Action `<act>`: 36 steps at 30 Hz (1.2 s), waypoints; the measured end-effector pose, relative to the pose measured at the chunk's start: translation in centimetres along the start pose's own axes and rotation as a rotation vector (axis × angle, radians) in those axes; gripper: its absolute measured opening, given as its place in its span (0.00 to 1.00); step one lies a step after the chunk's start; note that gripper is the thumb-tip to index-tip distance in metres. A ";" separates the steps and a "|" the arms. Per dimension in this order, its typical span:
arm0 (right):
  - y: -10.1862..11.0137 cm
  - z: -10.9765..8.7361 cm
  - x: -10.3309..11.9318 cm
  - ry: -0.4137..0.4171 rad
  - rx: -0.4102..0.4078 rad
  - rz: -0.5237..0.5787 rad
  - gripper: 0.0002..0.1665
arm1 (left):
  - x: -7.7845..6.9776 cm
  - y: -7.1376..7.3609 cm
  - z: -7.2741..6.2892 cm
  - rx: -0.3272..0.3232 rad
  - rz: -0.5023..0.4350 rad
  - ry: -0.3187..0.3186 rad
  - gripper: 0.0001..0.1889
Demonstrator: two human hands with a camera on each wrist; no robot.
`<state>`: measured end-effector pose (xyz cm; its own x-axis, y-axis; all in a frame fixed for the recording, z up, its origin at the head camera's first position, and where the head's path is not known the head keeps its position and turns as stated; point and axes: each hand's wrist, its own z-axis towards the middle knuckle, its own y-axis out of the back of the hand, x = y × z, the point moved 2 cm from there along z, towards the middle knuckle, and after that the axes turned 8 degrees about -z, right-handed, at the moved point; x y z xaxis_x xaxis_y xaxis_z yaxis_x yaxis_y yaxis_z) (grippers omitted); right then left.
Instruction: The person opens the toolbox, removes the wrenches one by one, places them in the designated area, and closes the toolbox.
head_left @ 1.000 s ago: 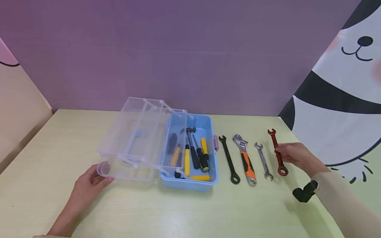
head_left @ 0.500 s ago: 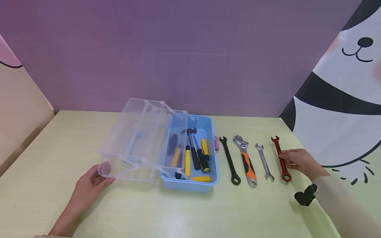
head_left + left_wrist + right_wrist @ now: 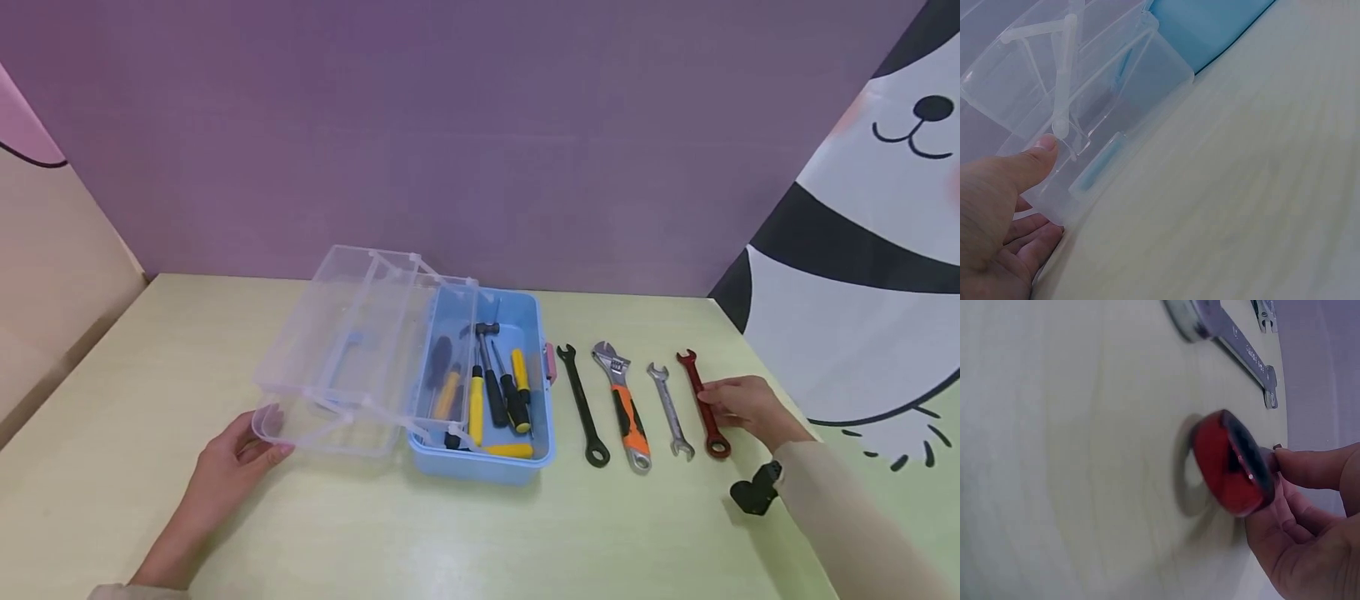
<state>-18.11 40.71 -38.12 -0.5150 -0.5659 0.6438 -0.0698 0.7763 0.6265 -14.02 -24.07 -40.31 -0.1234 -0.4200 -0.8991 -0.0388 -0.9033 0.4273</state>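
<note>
At the right of the head view, my right hand pinches a red combination wrench by its shaft, at or just above the tabletop. Its ring end faces the right wrist camera, blurred. My left hand grips the near corner of the clear plastic lid, thumb above and fingers beneath. That lid hangs open to the left of a blue toolbox. Inside the box lie a small hammer and several yellow-and-black screwdrivers, partly seen through the lid.
Between box and red wrench, a black wrench, an orange-handled adjustable wrench and a silver open-end wrench lie in a row on the pale table. A purple panel stands behind.
The right hand and red wrench have come down towards the table and shifted slightly, ending beside the silver wrench. The left hand keeps its grip on the lid.
</note>
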 end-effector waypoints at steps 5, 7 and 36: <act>-0.2 0.2 -0.3 0.011 -0.024 -0.041 0.23 | 0.0 0.1 -0.4 0.003 0.018 0.012 0.29; -0.2 0.2 -0.2 0.015 -0.041 -0.061 0.23 | -0.1 0.2 -0.4 -0.001 0.018 0.002 0.30; 1.0 -0.4 0.8 0.099 -0.133 -0.048 0.32 | -0.2 0.0 0.5 0.001 -0.002 0.016 0.30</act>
<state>-18.30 40.91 -36.81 -0.4264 -0.6311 0.6480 0.0246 0.7080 0.7058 -14.50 -23.98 -40.10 -0.1070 -0.4200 -0.9012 -0.0396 -0.9039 0.4260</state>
